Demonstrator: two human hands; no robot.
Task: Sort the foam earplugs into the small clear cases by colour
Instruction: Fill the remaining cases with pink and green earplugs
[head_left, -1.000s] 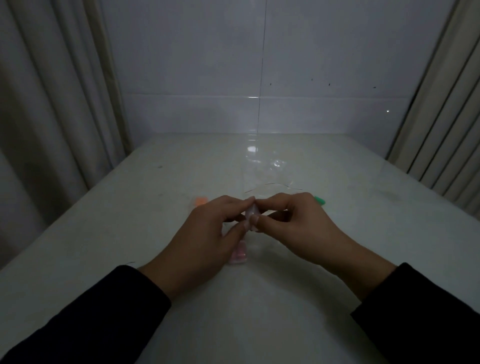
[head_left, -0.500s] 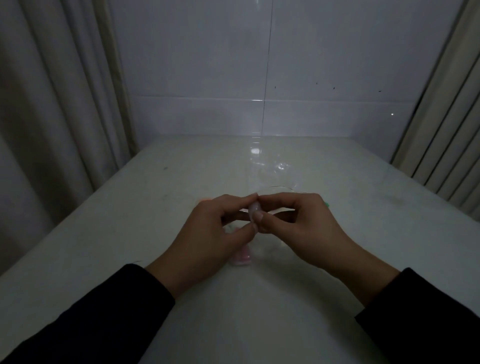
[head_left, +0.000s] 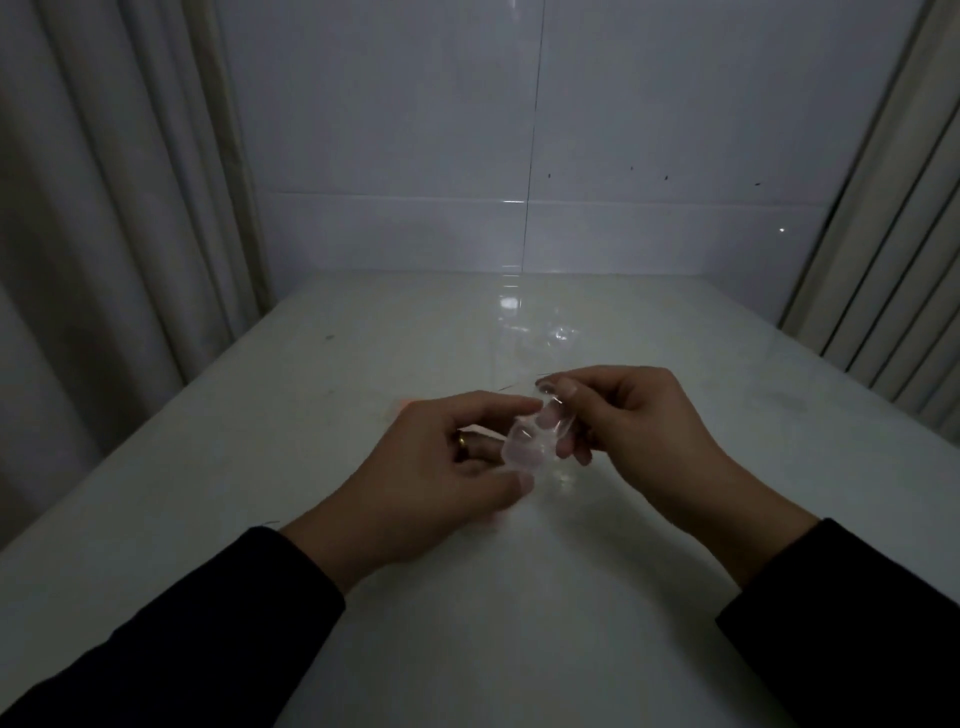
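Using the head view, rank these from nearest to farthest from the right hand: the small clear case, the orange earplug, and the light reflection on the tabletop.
1. small clear case: held between the fingers of the right hand and left hand.
2. orange earplug: on the table, behind the left hand, mostly hidden.
3. light reflection: far back, near the wall.

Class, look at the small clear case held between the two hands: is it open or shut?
Probably open: the clear case shows two splayed halves between the left hand and right hand, though dim light and transparency leave doubt.
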